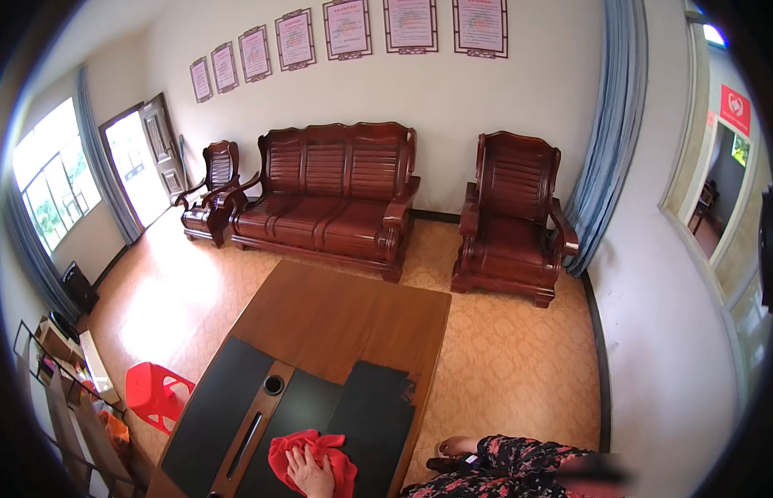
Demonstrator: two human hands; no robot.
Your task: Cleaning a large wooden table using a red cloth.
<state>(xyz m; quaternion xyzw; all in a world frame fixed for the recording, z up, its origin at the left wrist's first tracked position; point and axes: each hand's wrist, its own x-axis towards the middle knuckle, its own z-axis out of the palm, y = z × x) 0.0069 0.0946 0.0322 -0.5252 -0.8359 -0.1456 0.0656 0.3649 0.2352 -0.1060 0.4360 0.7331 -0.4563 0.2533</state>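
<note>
My left hand point(312, 469) rests on a crumpled red cloth point(341, 477) on the table, its fingers lying spread over the fabric. The wooden table point(337, 307) has dark panels point(204, 415) across its near part, with a round hole point(273, 384) and a long slot beside it. A separate-looking black piece point(378, 398) with an uneven right edge lies at the right of these panels. My right hand is out of view.
Dark floral-clad legs point(511, 465) and a foot point(459, 445) are beside the table at bottom right. A red stool point(154, 386) and cluttered shelving point(71, 373) stand left. A wooden sofa point(320, 216) and armchairs point(511, 232) line the far wall. An open door point(162, 149) is at back left.
</note>
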